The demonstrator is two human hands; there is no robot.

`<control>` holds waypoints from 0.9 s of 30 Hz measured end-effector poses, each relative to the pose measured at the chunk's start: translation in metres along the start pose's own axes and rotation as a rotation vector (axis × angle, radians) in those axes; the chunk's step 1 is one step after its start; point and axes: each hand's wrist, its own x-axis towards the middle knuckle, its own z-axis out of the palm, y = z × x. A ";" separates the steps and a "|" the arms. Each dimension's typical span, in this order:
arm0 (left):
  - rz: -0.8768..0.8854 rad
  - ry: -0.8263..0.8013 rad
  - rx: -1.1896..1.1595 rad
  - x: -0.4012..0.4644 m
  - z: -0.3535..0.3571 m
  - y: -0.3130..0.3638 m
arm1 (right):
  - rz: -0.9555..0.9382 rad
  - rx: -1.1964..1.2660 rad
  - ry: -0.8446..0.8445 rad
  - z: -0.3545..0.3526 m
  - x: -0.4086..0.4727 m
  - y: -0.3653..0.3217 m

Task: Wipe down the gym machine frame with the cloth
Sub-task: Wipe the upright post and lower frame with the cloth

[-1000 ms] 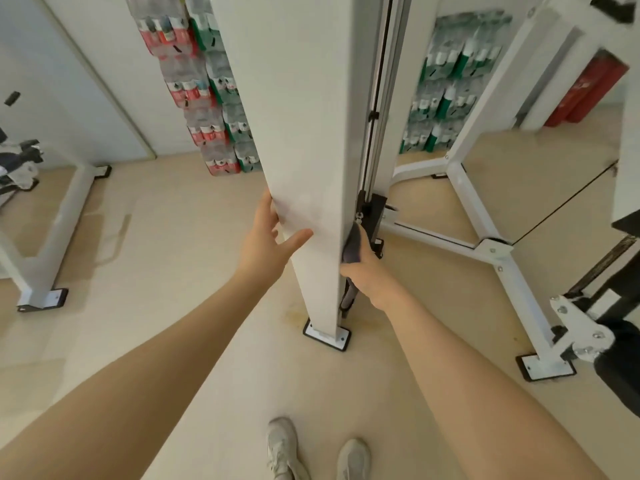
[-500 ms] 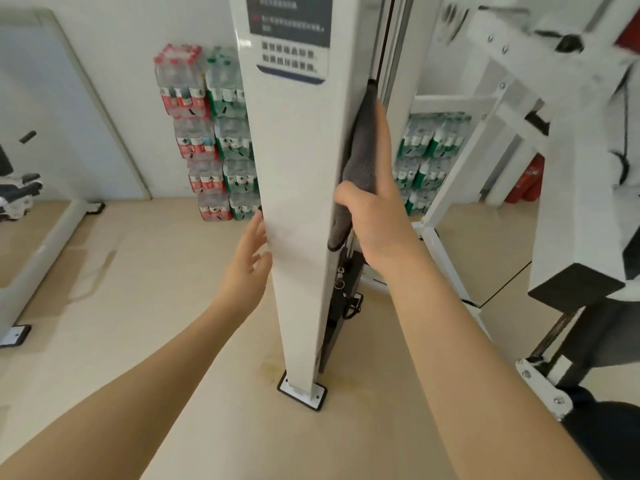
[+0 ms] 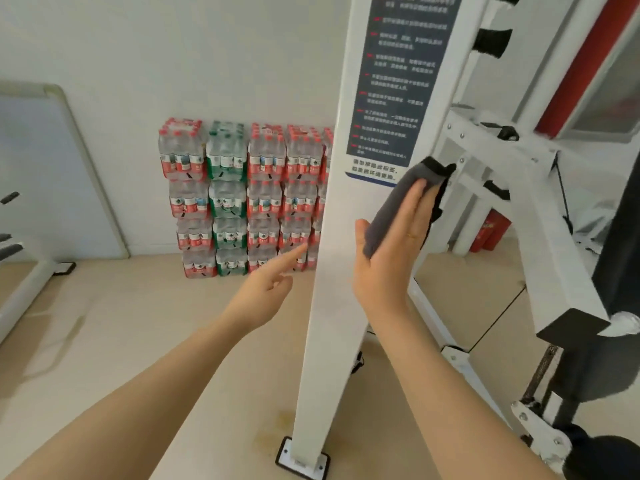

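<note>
A white upright post of the gym machine frame stands in the middle of the head view, with a dark label of printed text on its upper part. My right hand presses a grey cloth flat against the post's right edge, just below the label, with straight fingers. My left hand hovers left of the post, index finger stretched toward it, not touching the cloth.
Stacked packs of water bottles stand against the wall behind the post. The post's base plate is bolted to the beige floor. More white frame struts and a black pad crowd the right. Another machine leg is at left.
My right hand has slid the cloth up the post's right edge to just under the label. My left hand has come off the post. The view has tilted upward.
</note>
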 end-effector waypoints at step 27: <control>0.256 -0.409 -0.063 0.130 -0.150 -0.056 | -0.762 -1.438 -0.860 0.072 -0.002 -0.024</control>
